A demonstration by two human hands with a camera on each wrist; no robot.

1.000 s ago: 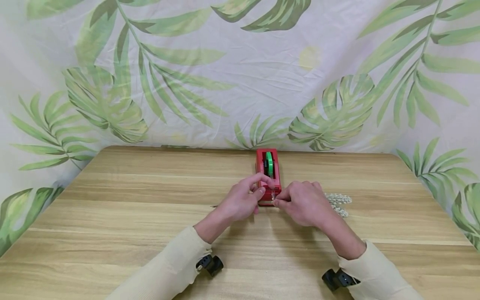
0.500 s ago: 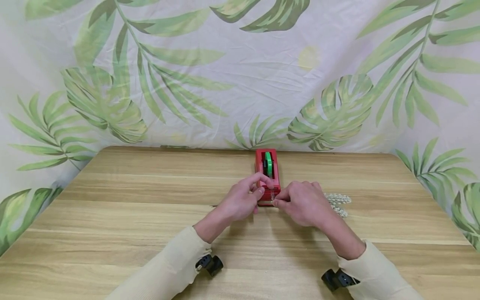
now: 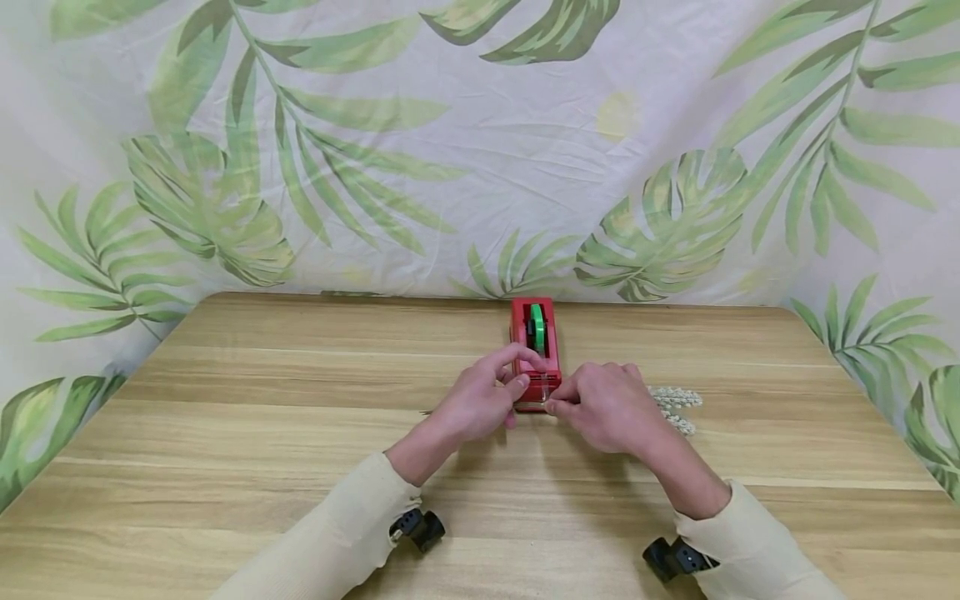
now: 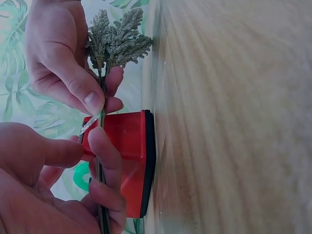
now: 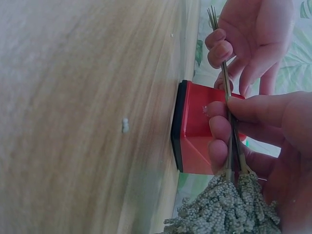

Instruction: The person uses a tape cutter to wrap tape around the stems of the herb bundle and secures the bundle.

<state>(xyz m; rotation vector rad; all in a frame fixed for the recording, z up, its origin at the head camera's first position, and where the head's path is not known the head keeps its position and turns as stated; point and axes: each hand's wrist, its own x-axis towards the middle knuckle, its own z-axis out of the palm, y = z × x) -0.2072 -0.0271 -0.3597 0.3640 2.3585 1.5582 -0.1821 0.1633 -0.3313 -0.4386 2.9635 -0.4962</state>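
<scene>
A bunch of thin stems (image 5: 225, 75) with grey-green grainy flower heads (image 4: 119, 41) is held crosswise in front of a red tape dispenser (image 3: 534, 392). My left hand (image 3: 483, 400) curls its lower fingers round the bare stem ends, while its index finger reaches over the dispenser's front. With thumb and fingers, my right hand (image 3: 611, 408) pinches the stems nearer the heads. A short clear strip of tape (image 4: 90, 123) runs from the dispenser's cutting edge to the stems by the right thumb. Behind the hands, a green tape roll (image 3: 537, 327) sits in the dispenser.
The wooden table (image 3: 300, 500) carries the dispenser near its back edge, against a leaf-printed cloth (image 3: 525, 167). A tiny pale crumb (image 5: 125, 125) lies on the tabletop. Black wrist cameras (image 3: 675, 560) sit at both sleeve cuffs.
</scene>
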